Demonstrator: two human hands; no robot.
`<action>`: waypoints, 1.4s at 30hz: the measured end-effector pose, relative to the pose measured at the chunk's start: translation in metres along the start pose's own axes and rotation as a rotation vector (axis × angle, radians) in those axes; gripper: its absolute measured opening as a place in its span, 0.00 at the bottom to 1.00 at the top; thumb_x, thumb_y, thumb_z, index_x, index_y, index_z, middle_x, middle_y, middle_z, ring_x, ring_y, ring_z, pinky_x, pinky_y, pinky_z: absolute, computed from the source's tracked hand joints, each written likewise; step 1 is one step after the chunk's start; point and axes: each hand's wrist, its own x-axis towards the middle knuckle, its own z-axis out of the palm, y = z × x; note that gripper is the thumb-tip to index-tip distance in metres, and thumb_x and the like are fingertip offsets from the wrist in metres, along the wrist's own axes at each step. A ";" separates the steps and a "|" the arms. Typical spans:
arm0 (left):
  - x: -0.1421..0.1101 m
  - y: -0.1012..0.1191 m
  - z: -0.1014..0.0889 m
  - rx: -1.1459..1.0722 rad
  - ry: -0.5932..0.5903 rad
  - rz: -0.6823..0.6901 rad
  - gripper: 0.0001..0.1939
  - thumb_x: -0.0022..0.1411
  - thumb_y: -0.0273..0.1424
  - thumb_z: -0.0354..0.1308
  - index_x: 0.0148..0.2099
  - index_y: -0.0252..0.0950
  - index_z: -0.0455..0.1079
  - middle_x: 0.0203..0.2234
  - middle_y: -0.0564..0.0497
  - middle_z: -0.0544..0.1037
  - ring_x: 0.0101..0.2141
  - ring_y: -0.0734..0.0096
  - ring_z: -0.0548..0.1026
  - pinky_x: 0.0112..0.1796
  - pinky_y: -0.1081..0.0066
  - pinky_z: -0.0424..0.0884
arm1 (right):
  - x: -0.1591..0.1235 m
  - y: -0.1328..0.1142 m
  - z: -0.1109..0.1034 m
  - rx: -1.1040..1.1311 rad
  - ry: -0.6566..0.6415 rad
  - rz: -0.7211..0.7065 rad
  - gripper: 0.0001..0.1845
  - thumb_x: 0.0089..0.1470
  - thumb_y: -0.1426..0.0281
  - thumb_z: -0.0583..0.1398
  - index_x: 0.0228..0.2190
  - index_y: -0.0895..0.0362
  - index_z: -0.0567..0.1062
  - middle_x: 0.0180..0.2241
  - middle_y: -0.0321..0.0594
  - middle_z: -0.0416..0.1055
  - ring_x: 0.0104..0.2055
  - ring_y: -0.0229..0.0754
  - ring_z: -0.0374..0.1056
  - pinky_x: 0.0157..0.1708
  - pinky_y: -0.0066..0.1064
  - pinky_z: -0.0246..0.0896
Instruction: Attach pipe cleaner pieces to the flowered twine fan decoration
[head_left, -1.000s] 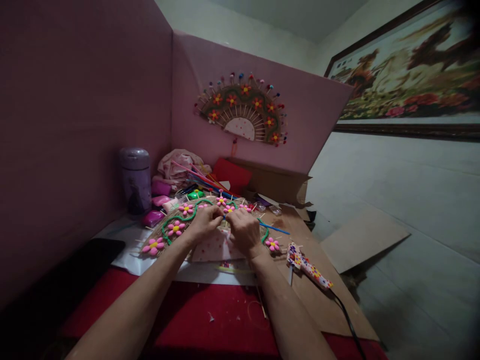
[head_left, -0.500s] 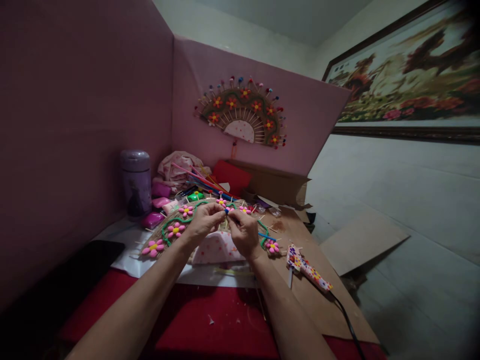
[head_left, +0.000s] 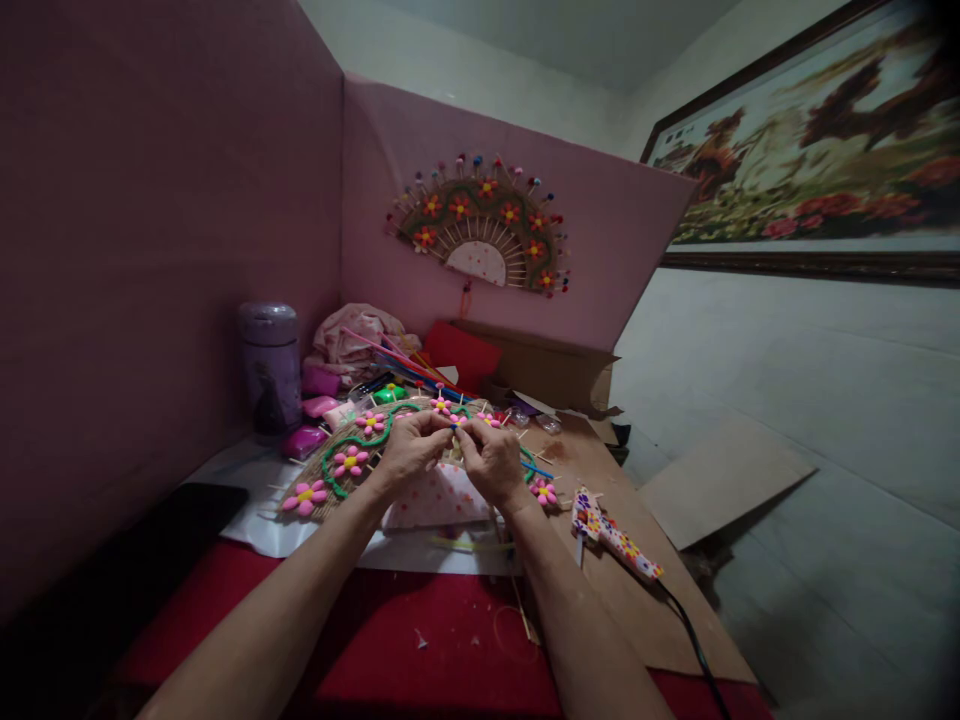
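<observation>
My left hand and my right hand meet over the craft fan, both with fingers pinched. Between the fingertips is a small piece of blue pipe cleaner, mostly hidden. A straight blue length shows to the right of my right hand; whether it joins that piece is hidden. Beneath my hands lies the craft fan, wound with brown cord and set with a green wavy strip, pink flowers and a white dotted half-round. Thin sticks poke out from its edge.
A flower-patterned glue gun lies on cardboard at the right, its cord running forward. Behind the fan are pipe cleaners, clay packets and a purple bottle. A finished fan hangs on the pink panel.
My fingers have shifted slightly around the blue piece, and less of it shows. The blue length at the right has moved a little rightward. The whole view has shifted slightly.
</observation>
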 end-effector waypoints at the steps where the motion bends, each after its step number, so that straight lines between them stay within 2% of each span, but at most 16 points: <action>1: 0.000 0.000 0.000 0.014 -0.006 0.011 0.11 0.46 0.35 0.63 0.27 0.32 0.69 0.14 0.58 0.67 0.13 0.84 0.60 0.13 0.80 0.54 | 0.000 0.000 0.000 0.006 -0.002 0.006 0.12 0.56 0.69 0.53 0.23 0.55 0.71 0.20 0.34 0.70 0.22 0.35 0.64 0.25 0.24 0.50; 6: 0.002 0.002 -0.006 0.135 -0.108 0.006 0.13 0.49 0.38 0.60 0.27 0.31 0.70 0.18 0.53 0.71 0.16 0.79 0.66 0.15 0.78 0.62 | 0.002 0.005 -0.002 -0.022 -0.031 -0.025 0.09 0.55 0.70 0.54 0.26 0.55 0.72 0.22 0.35 0.72 0.24 0.36 0.66 0.26 0.24 0.50; 13: 0.003 -0.002 -0.008 0.265 -0.122 0.055 0.10 0.52 0.35 0.57 0.26 0.32 0.69 0.15 0.54 0.69 0.15 0.78 0.66 0.16 0.77 0.62 | 0.001 0.006 -0.004 -0.020 -0.073 -0.036 0.09 0.53 0.70 0.55 0.24 0.55 0.71 0.20 0.34 0.71 0.23 0.35 0.65 0.26 0.24 0.50; 17: 0.000 -0.007 -0.004 0.361 -0.048 0.132 0.09 0.55 0.34 0.53 0.30 0.34 0.69 0.14 0.56 0.68 0.15 0.78 0.64 0.17 0.77 0.61 | 0.001 0.001 0.002 -0.013 -0.008 0.030 0.09 0.52 0.71 0.55 0.21 0.56 0.70 0.17 0.33 0.68 0.21 0.34 0.62 0.25 0.24 0.48; 22: -0.002 -0.010 -0.001 0.609 0.083 0.348 0.06 0.54 0.28 0.53 0.30 0.34 0.71 0.20 0.53 0.72 0.22 0.76 0.68 0.25 0.76 0.62 | -0.001 0.002 0.009 -0.095 0.028 0.039 0.09 0.51 0.70 0.55 0.21 0.56 0.70 0.18 0.33 0.68 0.21 0.35 0.62 0.25 0.26 0.46; 25: 0.002 -0.012 -0.002 0.517 0.041 0.249 0.06 0.53 0.29 0.53 0.30 0.34 0.71 0.19 0.54 0.71 0.20 0.76 0.67 0.23 0.76 0.62 | 0.000 0.006 0.005 -0.091 -0.028 0.022 0.09 0.52 0.69 0.55 0.23 0.56 0.71 0.19 0.34 0.70 0.23 0.35 0.64 0.25 0.25 0.47; 28: 0.006 -0.011 -0.005 0.373 -0.045 0.096 0.06 0.51 0.31 0.55 0.26 0.33 0.69 0.16 0.55 0.70 0.17 0.77 0.67 0.19 0.76 0.62 | 0.001 0.010 -0.001 -0.070 -0.072 0.003 0.09 0.54 0.69 0.54 0.25 0.55 0.71 0.21 0.34 0.71 0.24 0.35 0.65 0.26 0.24 0.48; 30: 0.006 -0.010 -0.007 0.335 -0.097 0.040 0.07 0.50 0.32 0.56 0.25 0.33 0.67 0.16 0.55 0.70 0.16 0.77 0.66 0.18 0.77 0.61 | 0.002 0.011 -0.005 -0.064 -0.092 -0.014 0.10 0.55 0.69 0.53 0.26 0.55 0.72 0.22 0.34 0.71 0.25 0.36 0.66 0.27 0.24 0.49; 35: 0.005 -0.006 -0.007 0.327 -0.118 0.027 0.07 0.49 0.32 0.57 0.27 0.32 0.69 0.18 0.54 0.71 0.18 0.78 0.67 0.18 0.78 0.62 | 0.002 0.016 -0.009 -0.071 -0.158 -0.041 0.08 0.54 0.68 0.55 0.29 0.54 0.73 0.23 0.34 0.72 0.27 0.36 0.66 0.28 0.25 0.49; 42: 0.003 -0.009 -0.006 0.448 -0.131 0.052 0.08 0.52 0.31 0.53 0.24 0.33 0.68 0.13 0.57 0.67 0.14 0.80 0.64 0.16 0.79 0.57 | 0.003 0.018 -0.014 -0.149 -0.235 -0.086 0.05 0.52 0.71 0.55 0.27 0.54 0.72 0.25 0.35 0.72 0.30 0.38 0.66 0.29 0.25 0.48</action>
